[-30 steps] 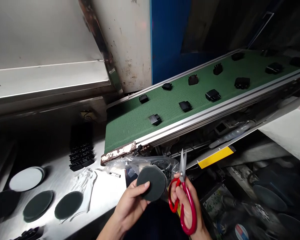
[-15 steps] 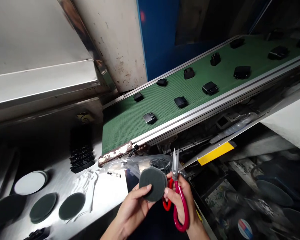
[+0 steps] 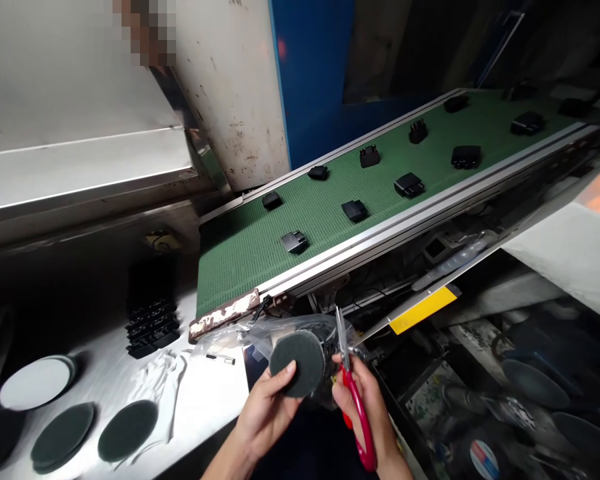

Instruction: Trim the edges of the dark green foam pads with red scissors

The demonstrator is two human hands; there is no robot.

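Pinched between the thumb and fingers of my left hand (image 3: 267, 410) is a round dark green-grey pad (image 3: 303, 367), its flat face turned towards me. My right hand (image 3: 363, 400) grips red-handled scissors (image 3: 353, 393), with the blades pointing up and almost together, to the right of the pad. A gap separates blades and pad. Behind both hands lies a clear plastic bag (image 3: 230, 333). More round dark pads (image 3: 127, 430) lie on the metal table at the left, along with a pale-faced disc (image 3: 35, 383).
A green conveyor belt (image 3: 245, 260) carries several black plug adapters (image 3: 294, 241). Stacked black parts (image 3: 153, 327), a white glove (image 3: 163, 387) and a pen (image 3: 221, 359) rest on the metal table (image 3: 200, 407). A yellow-marked panel edge (image 3: 423, 310) juts out at right.
The scissors have turned and their blades have come closer together. My right hand has moved slightly away from the pad. The whole view has shifted a little.
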